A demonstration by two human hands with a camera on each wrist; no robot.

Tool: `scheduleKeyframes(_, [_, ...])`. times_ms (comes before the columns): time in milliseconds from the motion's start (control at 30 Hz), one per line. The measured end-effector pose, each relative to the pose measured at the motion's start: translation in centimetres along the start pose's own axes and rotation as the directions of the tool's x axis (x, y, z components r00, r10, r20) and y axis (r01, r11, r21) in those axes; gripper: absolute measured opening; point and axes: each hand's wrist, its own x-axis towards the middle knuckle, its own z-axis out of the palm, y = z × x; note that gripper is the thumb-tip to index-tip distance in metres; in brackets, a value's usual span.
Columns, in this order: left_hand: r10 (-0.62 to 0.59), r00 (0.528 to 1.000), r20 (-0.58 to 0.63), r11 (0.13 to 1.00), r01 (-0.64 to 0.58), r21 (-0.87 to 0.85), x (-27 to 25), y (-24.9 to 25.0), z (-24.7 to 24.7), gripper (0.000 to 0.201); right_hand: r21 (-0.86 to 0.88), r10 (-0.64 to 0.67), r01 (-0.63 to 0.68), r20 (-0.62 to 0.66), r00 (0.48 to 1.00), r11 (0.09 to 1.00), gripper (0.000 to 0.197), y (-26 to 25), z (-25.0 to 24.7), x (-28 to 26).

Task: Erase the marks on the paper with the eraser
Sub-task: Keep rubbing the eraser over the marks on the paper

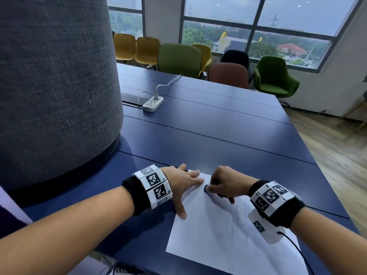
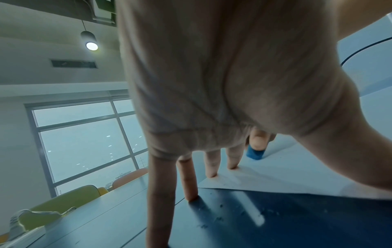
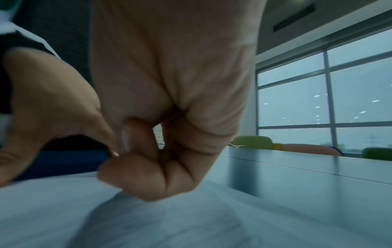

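A white sheet of paper (image 1: pixel 224 237) lies on the blue table (image 1: pixel 218 135) in front of me, with faint pencil strokes across its middle. My left hand (image 1: pixel 186 184) lies flat with spread, straight fingers on the sheet's far left corner, thumb on its left edge. My right hand (image 1: pixel 220 185) pinches a small blue eraser (image 1: pixel 206 189) and presses it onto the paper near the far edge. From the left wrist the eraser (image 2: pixel 255 153) shows under a fingertip, standing on the paper (image 2: pixel 297 176). The right wrist view shows only curled fingers (image 3: pixel 148 176) above the paper (image 3: pixel 191 226); the eraser is hidden there.
A wide grey fabric-covered column (image 1: pixel 55 86) stands on the left, close to my left arm. A white power strip (image 1: pixel 153 104) with its cable lies further back on the table. Coloured chairs (image 1: pixel 178 58) line the far side under the windows. Eraser crumbs (image 2: pixel 222 218) dot the table.
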Motion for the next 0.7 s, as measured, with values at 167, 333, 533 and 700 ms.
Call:
scheduleKeyframes(167, [0.001,1.000,0.005,1.000,-0.001,-0.013,0.0,0.0,0.0,0.119,-0.007,-0.041,0.042,0.114,0.993,0.999,0.037,-0.2,1.2,-1.0])
scheduleKeyframes(333, [-0.003,1.000,0.011,1.000,0.003,-0.013,0.0,0.0,0.0,0.119,-0.041,-0.005,0.006,0.023,1.000,0.999,0.041,0.2,-0.3,0.1])
scheduleKeyframes(533, [-0.004,1.000,0.014,1.000,0.004,-0.023,-0.1,0.0,0.0,0.119,-0.047,-0.044,0.052,0.160,0.986,0.998,0.033,-0.2,0.6,-1.0])
scheduleKeyframes(700, [0.001,1.000,0.006,1.000,-0.001,-0.012,-0.1,0.1,0.0,0.118,-0.057,-0.013,0.015,0.038,0.999,0.998,0.038,0.1,-0.4,-0.2])
